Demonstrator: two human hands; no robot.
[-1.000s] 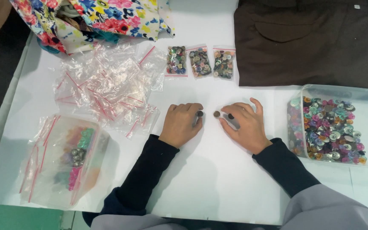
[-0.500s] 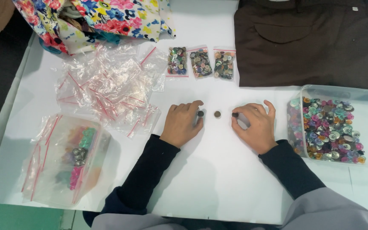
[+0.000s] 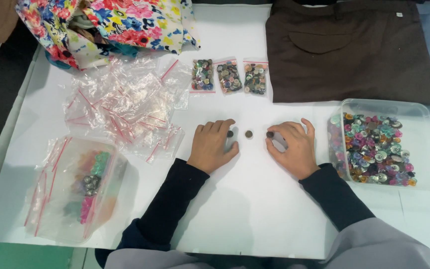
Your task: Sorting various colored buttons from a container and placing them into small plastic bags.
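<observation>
Both hands rest on the white table [image 3: 254,209], knuckles up. My left hand [image 3: 211,145] is curled, with a small dark button [image 3: 230,133] pinched at its fingertips. A second dark button [image 3: 270,134] is held between the thumb and forefinger of my right hand [image 3: 291,148], and something pale shows under those fingers. Between the two hands a round brown button [image 3: 248,134] lies alone on the table, touching neither.
A clear plastic box [image 3: 424,149] of mixed colourful buttons stands right of my right hand. Three small filled button bags [image 3: 229,76] lie behind. Empty zip bags [image 3: 120,107] are heaped at the left, above a clear tub [image 3: 68,187]. Floral cloth [image 3: 120,22] and a brown garment [image 3: 349,50] lie at the back.
My right hand has drawn away to the right, opening a gap. The brown button now lies by itself on the table between the hands. The left hand has barely moved.
</observation>
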